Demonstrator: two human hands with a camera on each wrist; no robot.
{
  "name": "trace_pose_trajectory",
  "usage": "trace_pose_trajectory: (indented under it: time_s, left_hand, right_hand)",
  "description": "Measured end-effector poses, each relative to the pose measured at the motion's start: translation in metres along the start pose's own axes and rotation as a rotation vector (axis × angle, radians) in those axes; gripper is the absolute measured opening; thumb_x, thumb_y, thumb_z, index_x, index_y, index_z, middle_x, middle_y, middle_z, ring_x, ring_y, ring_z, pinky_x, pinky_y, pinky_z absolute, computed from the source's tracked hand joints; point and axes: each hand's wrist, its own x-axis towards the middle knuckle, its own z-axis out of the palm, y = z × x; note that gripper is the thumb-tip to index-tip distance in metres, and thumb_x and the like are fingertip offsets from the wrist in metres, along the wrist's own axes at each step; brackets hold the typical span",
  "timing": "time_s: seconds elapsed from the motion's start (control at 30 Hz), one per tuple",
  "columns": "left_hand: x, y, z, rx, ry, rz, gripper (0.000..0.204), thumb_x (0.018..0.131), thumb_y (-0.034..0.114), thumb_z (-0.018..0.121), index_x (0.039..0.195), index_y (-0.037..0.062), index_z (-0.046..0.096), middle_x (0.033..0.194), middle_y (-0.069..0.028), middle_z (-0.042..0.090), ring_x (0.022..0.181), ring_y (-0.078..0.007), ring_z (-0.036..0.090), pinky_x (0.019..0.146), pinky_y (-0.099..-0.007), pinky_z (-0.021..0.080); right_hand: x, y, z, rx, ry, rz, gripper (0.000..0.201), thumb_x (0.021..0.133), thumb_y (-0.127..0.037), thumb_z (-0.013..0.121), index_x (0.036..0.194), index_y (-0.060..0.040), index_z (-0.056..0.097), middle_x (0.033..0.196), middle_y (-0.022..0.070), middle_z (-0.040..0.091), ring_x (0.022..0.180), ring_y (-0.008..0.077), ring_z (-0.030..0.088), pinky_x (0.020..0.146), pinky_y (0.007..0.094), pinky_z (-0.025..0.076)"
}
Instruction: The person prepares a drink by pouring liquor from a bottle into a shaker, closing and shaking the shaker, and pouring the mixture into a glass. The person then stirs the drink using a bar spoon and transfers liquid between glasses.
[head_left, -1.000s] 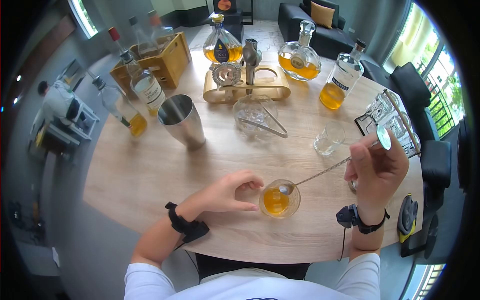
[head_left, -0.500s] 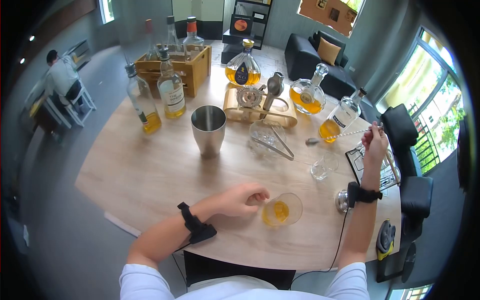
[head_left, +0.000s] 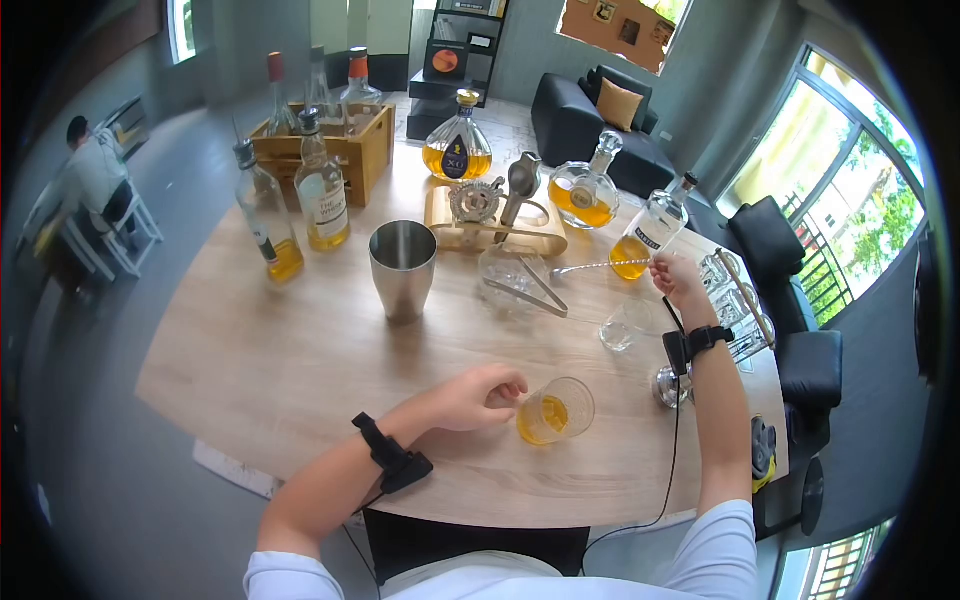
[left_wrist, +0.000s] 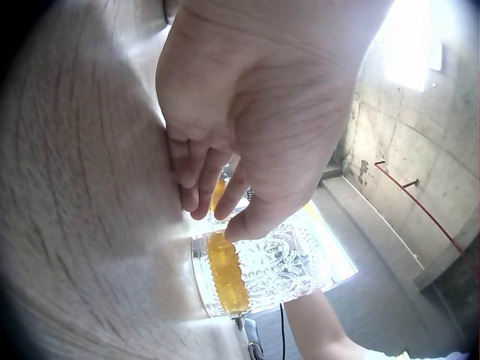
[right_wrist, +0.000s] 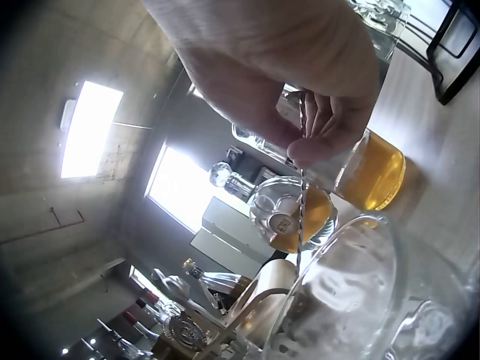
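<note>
My right hand (head_left: 678,278) pinches the twisted stem of a bar spoon (head_left: 600,265), out toward the right side of the table. The spoon lies nearly level in the head view, its bowl end pointing left near the ice bowl (head_left: 510,275). In the right wrist view the stem (right_wrist: 302,202) runs down from thumb and fingers. My left hand (head_left: 475,397) rests on the table with loosely bent fingers. Right beside its fingertips stands a patterned tumbler (left_wrist: 281,262) with amber liquid in the bottom.
A metal shaker tin (head_left: 403,275) stands left of the ice bowl, where tongs (head_left: 535,290) lie. Behind are a wooden tool stand (head_left: 545,240), several liquor bottles and a wooden crate (head_left: 375,150). Near my right forearm are a small clear glass (head_left: 620,328) and a glass rack (head_left: 750,295).
The spoon has come out of the tumbler, and my right hand has carried it forward, away from me, toward the ice bowl and bottles. My left hand stays beside the tumbler.
</note>
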Motion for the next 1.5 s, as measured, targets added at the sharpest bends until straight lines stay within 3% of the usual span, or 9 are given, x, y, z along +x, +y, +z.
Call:
trace_pose_trajectory:
  time_s: [0.17,0.37,0.7,0.9,0.97,1.1,1.17,1.37,1.5]
  left_hand:
    - [0.000,0.002,-0.003,0.016,-0.011,0.037,0.035,0.092,0.011,0.074,0.125,0.0053,0.064,0.117,-0.0083,0.064,0.112,-0.0204,0.063,0.101,-0.0344,0.053]
    - [0.001,0.004,-0.002,0.008,0.002,0.001,0.036,0.091,0.014,0.077,0.123,0.0044,0.063,0.115,-0.0113,0.067,0.111,-0.0229,0.065,0.100,-0.0353,0.055]
    - [0.002,-0.002,0.000,0.046,-0.032,0.010,0.035,0.093,0.014,0.077,0.125,0.0059,0.063,0.114,-0.0063,0.063,0.110,-0.0174,0.061,0.099,-0.0313,0.054]
    - [0.001,-0.006,0.001,-0.017,-0.024,-0.015,0.039,0.092,0.015,0.079,0.127,0.0061,0.063,0.115,-0.0054,0.062,0.110,-0.0166,0.061,0.099,-0.0310,0.053]
    - [0.001,-0.003,-0.001,0.020,-0.047,-0.018,0.047,0.089,0.018,0.083,0.130,0.0069,0.063,0.117,-0.0053,0.062,0.110,-0.0163,0.060,0.099,-0.0312,0.051]
    - [0.000,0.003,-0.001,-0.012,-0.087,-0.081,0.062,0.085,0.021,0.088,0.138,0.0083,0.059,0.123,-0.0051,0.061,0.115,-0.0166,0.059,0.103,-0.0312,0.048]
    - [-0.001,0.011,0.000,-0.009,-0.090,-0.062,0.081,0.081,0.023,0.091,0.149,0.0095,0.049,0.130,-0.0058,0.059,0.122,-0.0190,0.056,0.108,-0.0336,0.045]
    - [0.010,0.049,0.019,0.012,-0.059,-0.018,0.096,0.076,0.028,0.094,0.155,0.0119,0.040,0.145,-0.0135,0.052,0.133,-0.0263,0.054,0.110,-0.0399,0.046]
    - [0.020,0.041,0.027,-0.068,-0.060,-0.106,0.094,0.075,0.027,0.093,0.152,0.0089,0.043,0.146,-0.0146,0.053,0.136,-0.0286,0.054,0.112,-0.0420,0.047]
  right_hand:
    - [0.010,0.022,-0.010,-0.419,-0.276,0.014,0.014,0.093,-0.011,0.076,0.100,0.0004,0.071,0.085,0.0038,0.068,0.069,0.0105,0.061,0.061,0.0242,0.051]
    - [0.031,0.047,0.001,-0.519,-0.375,0.062,0.027,0.095,-0.018,0.075,0.114,0.0014,0.068,0.094,0.0049,0.068,0.076,0.0126,0.063,0.065,0.0275,0.051]
    - [0.022,0.038,0.017,-0.643,-0.295,-0.001,0.031,0.097,-0.021,0.070,0.123,-0.0040,0.067,0.099,0.0054,0.067,0.083,0.0134,0.061,0.065,0.0293,0.048]
    - [0.023,0.043,0.011,-0.779,-0.255,-0.079,0.031,0.097,-0.020,0.068,0.122,-0.0030,0.067,0.107,0.0092,0.070,0.095,0.0179,0.065,0.079,0.0324,0.053]
    - [0.020,0.042,0.002,-0.914,-0.145,-0.383,0.027,0.099,-0.016,0.064,0.122,-0.0013,0.067,0.111,0.0114,0.071,0.103,0.0190,0.066,0.087,0.0357,0.054]
    - [-0.077,0.016,-0.003,-0.673,-0.070,-0.583,0.020,0.100,-0.012,0.063,0.115,0.0003,0.069,0.109,0.0132,0.074,0.098,0.0149,0.071,0.087,0.0310,0.055]
    - [-0.143,0.019,0.009,-0.311,-0.068,-0.692,0.014,0.101,-0.008,0.062,0.109,0.0021,0.068,0.101,0.0097,0.075,0.092,0.0139,0.071,0.087,0.0299,0.056]
    - [-0.238,0.079,0.030,-0.005,-0.530,-0.345,0.014,0.104,-0.012,0.064,0.111,0.0000,0.065,0.105,0.0062,0.072,0.097,0.0137,0.068,0.088,0.0304,0.055]
    - [-0.231,0.101,0.034,0.166,-0.759,-0.234,0.018,0.107,-0.017,0.061,0.119,-0.0034,0.062,0.116,0.0066,0.067,0.105,0.0142,0.065,0.094,0.0317,0.053]
